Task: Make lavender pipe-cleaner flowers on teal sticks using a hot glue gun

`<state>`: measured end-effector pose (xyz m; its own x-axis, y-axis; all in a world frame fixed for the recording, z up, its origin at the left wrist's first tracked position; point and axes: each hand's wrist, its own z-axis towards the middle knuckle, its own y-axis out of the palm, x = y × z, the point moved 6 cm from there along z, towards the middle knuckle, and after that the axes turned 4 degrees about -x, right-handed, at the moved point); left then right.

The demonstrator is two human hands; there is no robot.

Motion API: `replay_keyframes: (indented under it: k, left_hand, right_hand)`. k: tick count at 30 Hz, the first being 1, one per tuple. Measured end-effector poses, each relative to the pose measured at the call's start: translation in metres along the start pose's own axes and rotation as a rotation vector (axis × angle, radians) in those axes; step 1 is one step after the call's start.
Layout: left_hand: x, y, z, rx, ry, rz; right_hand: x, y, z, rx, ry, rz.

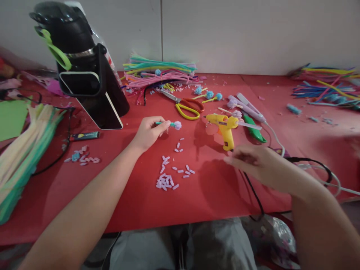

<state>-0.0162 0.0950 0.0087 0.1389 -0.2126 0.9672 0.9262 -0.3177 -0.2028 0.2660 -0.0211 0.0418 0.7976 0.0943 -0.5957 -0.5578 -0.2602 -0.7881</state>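
My left hand [152, 132] pinches a small pipe-cleaner flower [177, 125] by its teal stem, with the fluffy lilac head pointing right. Below it, short lilac pipe-cleaner pieces [165, 182] lie in a small pile, others scattered around. A yellow glue gun [225, 127] stands on the red table, nozzle to the left, with a clear glue stick out of its back. My right hand [247, 161] is at the bottom of the gun's handle, fingers bent and slightly apart. Whether its fingertips touch the handle is hard to see.
Orange-and-yellow-handled scissors [188, 108] lie behind the flower. A black bottle [112, 86] with a phone [98, 112] against it stands at left. Pipe-cleaner bundles [160, 75] lie by the wall. A lilac corded tool [250, 107] rests right of the gun; cords [254, 193] trail near my right hand.
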Motion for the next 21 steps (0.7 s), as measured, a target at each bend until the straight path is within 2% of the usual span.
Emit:
replay_keyframes:
  k: [2,5,7,10,15,18,21]
  left_hand:
    - [0.0,0.0,0.0,0.006,0.001,0.001]
    - [0.001,0.0,0.0,0.025,0.005,-0.007]
    - [0.002,0.0,0.0,0.028,0.013,-0.011]
    - [0.005,0.001,0.0,0.023,0.031,-0.009]
    - [0.005,0.001,0.0,0.017,0.048,0.001]
    - [0.004,0.002,-0.001,0.017,0.038,-0.008]
    - [0.004,0.002,-0.001,0.024,0.025,-0.031]
  right_hand:
    - [-0.031,0.015,0.015,-0.11,-0.117,-0.002]
    - [-0.071,0.034,0.056,-0.091,-0.28,-0.028]
    - [-0.086,0.05,0.08,-0.124,-0.374,-0.063]
    - [-0.09,0.065,0.095,-0.14,-0.444,-0.069]
    - [-0.08,0.072,0.092,-0.112,-0.396,-0.072]
    - [-0.076,0.068,0.09,-0.078,-0.376,-0.053]
    - [-0.071,0.055,0.088,0.038,-0.362,0.076]
